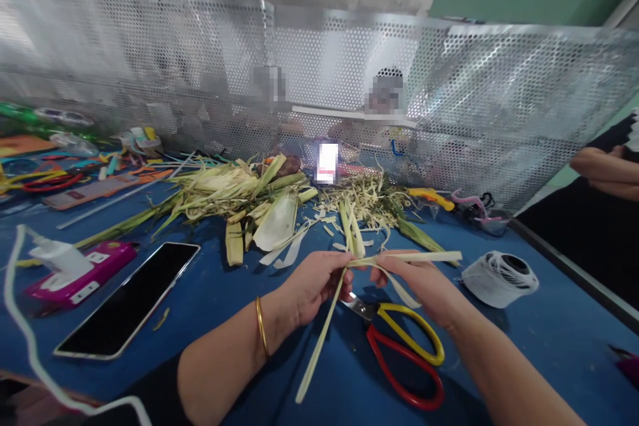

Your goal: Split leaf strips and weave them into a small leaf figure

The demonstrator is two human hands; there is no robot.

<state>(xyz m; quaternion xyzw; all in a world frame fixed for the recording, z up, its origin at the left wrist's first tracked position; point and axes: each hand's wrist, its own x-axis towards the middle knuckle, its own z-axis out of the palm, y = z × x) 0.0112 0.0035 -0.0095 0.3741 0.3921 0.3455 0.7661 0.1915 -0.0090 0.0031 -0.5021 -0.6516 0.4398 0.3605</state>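
Observation:
Pale green strips of plant leaf (pixel 322 336) cross between my two hands above the blue table. My left hand (pixel 312 283), with a gold bangle at the wrist, pinches them near the crossing point. From the other side my right hand (pixel 417 276) grips the same strips, one end jutting out to the right and another hanging down. Scissors (pixel 407 353) with one yellow and one red handle lie just below my hands, blades partly hidden by the left fingers. Behind the hands sits a thicker piece of pale stalk (pixel 353 229).
A heap of leaves and husks (pixel 224 193) and shredded scraps (pixel 369 193) lie farther back. A phone (pixel 132 299) and a purple power strip (pixel 82 273) are at left, a white twine spool (pixel 499 278) at right. A perforated metal screen (pixel 200 66) closes the back; a person's arm (pixel 606 166) is at right.

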